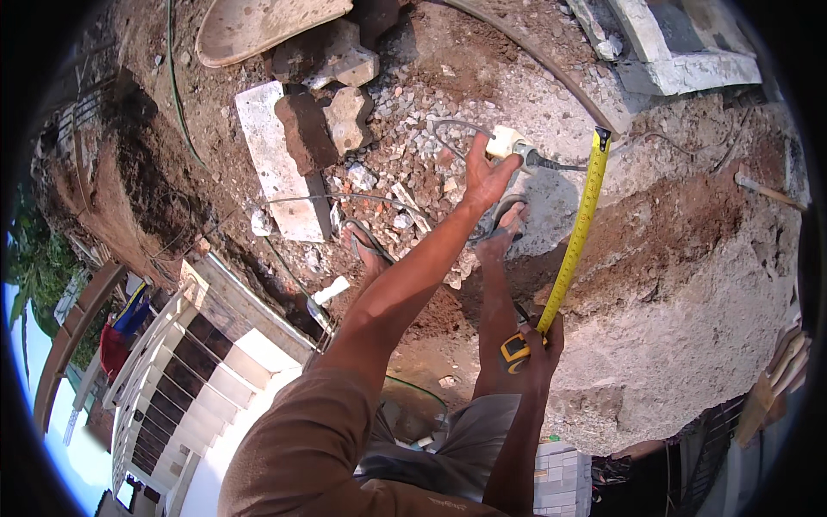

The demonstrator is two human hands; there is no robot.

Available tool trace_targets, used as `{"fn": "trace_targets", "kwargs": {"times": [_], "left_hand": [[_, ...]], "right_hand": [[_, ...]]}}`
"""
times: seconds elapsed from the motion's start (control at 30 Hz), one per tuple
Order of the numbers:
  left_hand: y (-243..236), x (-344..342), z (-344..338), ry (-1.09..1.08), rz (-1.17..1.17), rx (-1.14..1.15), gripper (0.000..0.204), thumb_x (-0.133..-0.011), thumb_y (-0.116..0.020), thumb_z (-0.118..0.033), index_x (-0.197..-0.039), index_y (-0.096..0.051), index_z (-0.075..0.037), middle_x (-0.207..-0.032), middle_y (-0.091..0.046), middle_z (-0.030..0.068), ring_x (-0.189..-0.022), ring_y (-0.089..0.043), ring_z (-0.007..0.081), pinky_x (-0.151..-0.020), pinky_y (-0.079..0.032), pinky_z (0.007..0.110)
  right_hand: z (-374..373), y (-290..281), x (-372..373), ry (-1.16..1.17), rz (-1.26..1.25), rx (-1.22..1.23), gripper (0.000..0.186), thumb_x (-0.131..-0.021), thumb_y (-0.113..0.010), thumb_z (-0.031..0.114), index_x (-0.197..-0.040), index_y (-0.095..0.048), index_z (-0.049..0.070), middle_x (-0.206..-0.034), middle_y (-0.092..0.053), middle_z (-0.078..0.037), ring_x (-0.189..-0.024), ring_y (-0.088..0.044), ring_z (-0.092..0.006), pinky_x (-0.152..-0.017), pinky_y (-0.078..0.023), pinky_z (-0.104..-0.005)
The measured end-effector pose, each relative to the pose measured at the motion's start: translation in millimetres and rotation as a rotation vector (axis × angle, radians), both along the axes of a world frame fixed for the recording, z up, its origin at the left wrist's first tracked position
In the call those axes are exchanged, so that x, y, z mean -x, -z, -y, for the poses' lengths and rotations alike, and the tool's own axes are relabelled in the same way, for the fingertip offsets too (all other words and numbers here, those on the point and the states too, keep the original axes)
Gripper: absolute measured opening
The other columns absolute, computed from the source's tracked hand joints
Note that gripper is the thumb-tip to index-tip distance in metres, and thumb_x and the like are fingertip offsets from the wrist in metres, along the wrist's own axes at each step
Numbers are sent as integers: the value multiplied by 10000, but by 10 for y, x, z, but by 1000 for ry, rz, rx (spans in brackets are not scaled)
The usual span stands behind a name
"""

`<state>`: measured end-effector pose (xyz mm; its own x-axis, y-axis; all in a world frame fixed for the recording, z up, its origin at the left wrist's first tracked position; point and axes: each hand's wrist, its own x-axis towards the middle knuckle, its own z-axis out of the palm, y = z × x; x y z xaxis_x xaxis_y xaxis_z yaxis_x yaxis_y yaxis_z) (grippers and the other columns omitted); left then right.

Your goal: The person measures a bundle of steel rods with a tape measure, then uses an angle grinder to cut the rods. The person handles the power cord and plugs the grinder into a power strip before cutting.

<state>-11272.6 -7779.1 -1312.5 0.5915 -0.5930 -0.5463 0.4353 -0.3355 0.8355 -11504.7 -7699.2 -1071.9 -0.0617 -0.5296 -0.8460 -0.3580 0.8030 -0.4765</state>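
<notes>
Held the blade (575, 241) out toward one o'clock, not yet reeled in, clasping the tape (514, 351) in right grip (544, 343) and pinching the connector (501, 141) in left grip (488, 178) toward twelve o'clock.

Extends the brown-sleeved left arm (379, 310) diagonally from lower left to upper centre, bending thumb and fingers of the bare left hand (488, 180) inward; holds the bare right forearm (522, 439) near-vertical at lower centre, right hand (543, 346) curled.

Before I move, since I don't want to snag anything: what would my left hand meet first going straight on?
Past the white connector it holds, your left hand would probably meet the dark hose or pipe; depth is unclear, so it might pass above.
</notes>
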Motion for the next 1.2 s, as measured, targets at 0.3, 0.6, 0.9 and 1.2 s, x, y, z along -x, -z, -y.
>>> {"fn": "trace_targets", "kwargs": {"times": [0.3, 0.6, 0.9, 1.2], "left_hand": [[-2814, 108, -1324, -5, -113, 83, 679, -796, -833, -165, -1426, -626, -17, -1246, -699, 138, -1153, -659, 197, -991, -550, 399], [-4191, -67, -1231, -53, 293, -4, 534, -950, -854, -226, -1387, -639, -7, -1114, -759, 78, -1007, -732, 148, -804, -598, 354], [-4957, -393, -1517, -202, 470, -180, 519, -946, -863, -452, -1119, -795, 32, -938, -820, 195, -864, -784, 289, -843, -611, 433], [-5568, -1488, -4266, -601, 212, -413, 509, -987, -795, -450, -1135, -776, 37, -1012, -813, 110, -869, -760, 189, -762, -598, 395]], "right_hand": [[660, -864, -672, -158, 206, 48, 251, -1026, -814, 190, -1168, -749, -6, -1019, -707, -56, -845, -671, -122, -731, -561, -292], [490, -2038, -1143, -193, 354, 0, 245, -992, -861, 212, -1078, -755, 8, -939, -745, -64, -784, -717, -148, -680, -576, -305], [-7, -3449, -1675, -263, 249, 227, 374, -1004, -869, 265, -1016, -738, -85, -839, -724, -92, -680, -679, -179, -611, -565, -355], [1710, -4048, -1109, 61, 68, 470, 500, -973, -870, 512, -913, -709, 43, -778, -663, -31, -594, -639, -146, -529, -526, -334]]}}
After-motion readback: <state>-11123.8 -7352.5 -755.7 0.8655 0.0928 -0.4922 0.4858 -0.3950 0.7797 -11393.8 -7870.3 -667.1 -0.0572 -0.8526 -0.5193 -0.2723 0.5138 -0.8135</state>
